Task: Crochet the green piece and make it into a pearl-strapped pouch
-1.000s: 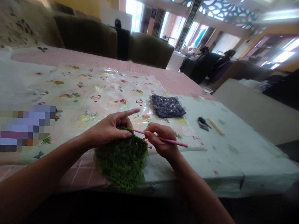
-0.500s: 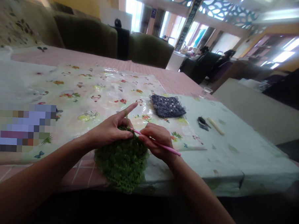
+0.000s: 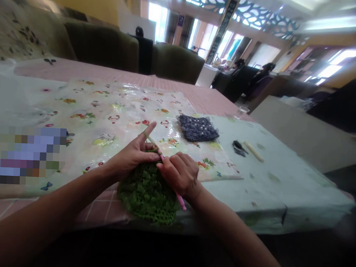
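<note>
A green crochet piece (image 3: pixel 147 195) hangs down at the table's front edge, its top pinched by my left hand (image 3: pixel 136 153). The left index finger points up, with a strand of green yarn running from it toward the work. My right hand (image 3: pixel 180 173) is closed around a pink crochet hook (image 3: pixel 181 202). The hook's tip end meets the top edge of the green piece beside my left thumb, and its butt end sticks out below my right palm. Exactly how the yarn lies on the tip is too small to tell.
A dark blue-grey crocheted piece with pearly beads (image 3: pixel 197 128) lies beyond my hands. To its right are a small black-handled tool (image 3: pixel 239 148) and a pale stick (image 3: pixel 253 151). A clear cup (image 3: pixel 243 110) stands farther back. Patterned plastic sheeting (image 3: pixel 123 103) covers the table.
My right hand has turned, so the hook has swung from a shallow slant to a steeper one, its butt end now lower. The left index finger has shifted slightly left.
</note>
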A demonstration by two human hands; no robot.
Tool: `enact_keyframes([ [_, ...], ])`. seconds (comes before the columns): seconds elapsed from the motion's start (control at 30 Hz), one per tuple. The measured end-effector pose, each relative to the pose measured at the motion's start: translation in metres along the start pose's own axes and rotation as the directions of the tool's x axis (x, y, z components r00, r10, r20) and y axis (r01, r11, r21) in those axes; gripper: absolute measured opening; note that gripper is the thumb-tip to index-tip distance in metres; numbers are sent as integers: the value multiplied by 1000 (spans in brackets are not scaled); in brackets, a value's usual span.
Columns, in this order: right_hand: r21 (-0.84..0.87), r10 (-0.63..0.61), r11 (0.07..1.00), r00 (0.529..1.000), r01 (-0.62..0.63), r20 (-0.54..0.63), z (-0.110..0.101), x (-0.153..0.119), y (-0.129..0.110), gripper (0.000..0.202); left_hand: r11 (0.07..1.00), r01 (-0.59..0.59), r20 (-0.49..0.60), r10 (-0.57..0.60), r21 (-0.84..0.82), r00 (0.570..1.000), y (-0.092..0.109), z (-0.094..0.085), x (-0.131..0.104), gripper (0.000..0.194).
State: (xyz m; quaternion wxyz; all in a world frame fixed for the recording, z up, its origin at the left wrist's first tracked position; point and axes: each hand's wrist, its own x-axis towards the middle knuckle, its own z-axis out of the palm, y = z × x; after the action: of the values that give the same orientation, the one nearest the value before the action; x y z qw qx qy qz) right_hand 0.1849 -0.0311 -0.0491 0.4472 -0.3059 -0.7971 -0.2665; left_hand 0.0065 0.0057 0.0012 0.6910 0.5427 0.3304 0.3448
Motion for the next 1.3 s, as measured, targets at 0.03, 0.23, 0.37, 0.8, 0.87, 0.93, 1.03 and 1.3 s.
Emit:
enact_keyframes([
  [0.03, -13, 14, 1000, 1000, -14, -2, 1, 1, -1, 11, 1000, -15, -14, 15, 19, 1000, -1, 2, 0, 107],
  [0.23, 53, 126, 991, 992, -126, -2, 8, 3, 1, 23, 962, -154, -70, 174, 227, 982, -2, 7, -3, 107],
  [0.37, 100, 48, 994, 996, -40, -79, 4, 0, 2, 9, 998, 11, 42, -8, -60, 999, -2, 3, -3, 109],
  [0.8, -40, 62, 998, 989, -57, 135, 9, 9, -2, 27, 961, -126, -41, 141, 246, 989, -2, -3, 2, 105],
  [0.87, -208, 73, 977, 990, -47, 120, 11, 9, -11, 25, 966, -157, -121, 185, 206, 975, -4, 3, 1, 101],
  [0.93, -290, 107, 954, 990, -77, 92, 11, 10, -15, 25, 984, -155, -168, 168, 90, 971, -8, 7, 1, 96],
  [1.03, -299, 99, 950, 995, -85, 30, 8, 9, -14, 17, 983, -33, -71, 20, -183, 997, -12, 7, 2, 88],
  [1.3, 314, 134, 946, 980, -83, -145, -1, 0, -4, 9, 882, 266, 331, -136, -390, 934, -9, -6, 2, 88],
])
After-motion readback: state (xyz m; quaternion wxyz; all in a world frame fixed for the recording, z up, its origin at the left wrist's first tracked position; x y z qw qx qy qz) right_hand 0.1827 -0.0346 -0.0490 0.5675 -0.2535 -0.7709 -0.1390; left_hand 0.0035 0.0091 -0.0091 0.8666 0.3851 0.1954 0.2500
